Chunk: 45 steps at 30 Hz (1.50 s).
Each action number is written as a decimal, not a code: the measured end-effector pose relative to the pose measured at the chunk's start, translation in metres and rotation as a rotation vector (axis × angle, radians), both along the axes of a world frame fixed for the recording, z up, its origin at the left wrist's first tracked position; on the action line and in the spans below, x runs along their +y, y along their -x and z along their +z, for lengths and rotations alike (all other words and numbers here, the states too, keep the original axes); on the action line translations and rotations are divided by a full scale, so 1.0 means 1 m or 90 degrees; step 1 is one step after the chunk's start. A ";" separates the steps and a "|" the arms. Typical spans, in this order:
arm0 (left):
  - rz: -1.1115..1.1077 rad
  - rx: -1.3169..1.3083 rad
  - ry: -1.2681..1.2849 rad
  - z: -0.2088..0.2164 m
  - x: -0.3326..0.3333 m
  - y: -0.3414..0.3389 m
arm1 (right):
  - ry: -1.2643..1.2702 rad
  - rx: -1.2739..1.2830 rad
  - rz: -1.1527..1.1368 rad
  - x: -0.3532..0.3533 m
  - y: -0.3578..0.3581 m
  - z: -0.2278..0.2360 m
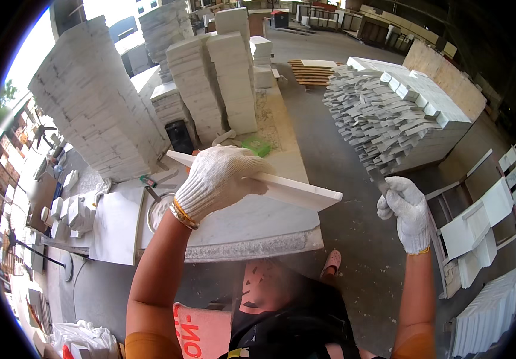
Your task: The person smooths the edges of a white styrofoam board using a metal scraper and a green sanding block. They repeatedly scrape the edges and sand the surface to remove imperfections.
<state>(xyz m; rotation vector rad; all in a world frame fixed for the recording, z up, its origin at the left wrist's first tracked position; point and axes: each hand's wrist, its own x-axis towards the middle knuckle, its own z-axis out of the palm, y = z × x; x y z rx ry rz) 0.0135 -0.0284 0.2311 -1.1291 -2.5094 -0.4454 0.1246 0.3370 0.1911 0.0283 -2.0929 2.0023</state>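
My left hand (225, 176), in a white knitted glove, grips a thin white marble tile (300, 192) from above. The tile stands on its long edge, tilted, over the near part of a marble-topped workbench (240, 230); whether it touches the top I cannot tell. Off to the right, past the bench's edge, my gloved right hand (407, 209) is closed round a small tool with a flat grey blade (378, 179), perhaps a scraper. Its handle is hidden in the fingers. A round metal bowl (152, 215) with pale paste sits beside my left wrist.
Tall stacks of marble tiles (96, 102) rise at the back left. Behind my left hand lie a green object (256, 146) and a black case (179, 136). A large pile of marble strips (383, 119) stands at the right, with a tile rack (473, 227) nearer me.
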 end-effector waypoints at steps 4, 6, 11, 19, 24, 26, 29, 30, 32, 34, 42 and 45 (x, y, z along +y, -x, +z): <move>0.003 0.000 -0.002 0.009 0.016 0.012 | -0.136 -0.007 0.084 -0.011 0.024 0.051; -0.011 0.016 -0.001 0.008 0.022 0.022 | -0.213 0.007 0.123 -0.020 0.037 0.072; 0.018 0.025 0.019 0.008 0.024 0.031 | -0.341 0.030 0.310 -0.045 0.083 0.093; 0.023 0.007 0.031 0.008 0.026 0.040 | -0.386 -0.068 0.364 -0.044 0.099 0.102; 0.015 0.043 0.006 0.006 0.026 0.043 | -0.370 -0.089 0.292 -0.043 0.087 0.103; 0.019 0.043 0.010 0.005 0.027 0.046 | -0.377 -0.057 0.284 -0.041 0.084 0.102; 0.023 0.036 0.004 0.006 0.029 0.046 | -0.401 -0.008 0.267 -0.038 0.082 0.098; 0.024 0.032 0.000 0.007 0.029 0.045 | -0.412 0.008 0.260 -0.037 0.081 0.096; 0.042 0.012 0.017 0.007 0.029 0.046 | -0.424 -0.015 0.240 -0.038 0.078 0.095; 0.052 -0.005 0.025 0.009 0.028 0.045 | -0.416 -0.021 0.227 -0.041 0.075 0.094; 0.069 -0.028 0.064 0.012 0.029 0.043 | -0.356 -0.011 0.188 -0.049 0.062 0.082; 0.063 -0.028 0.066 0.012 0.031 0.046 | -0.347 -0.008 0.188 -0.051 0.060 0.085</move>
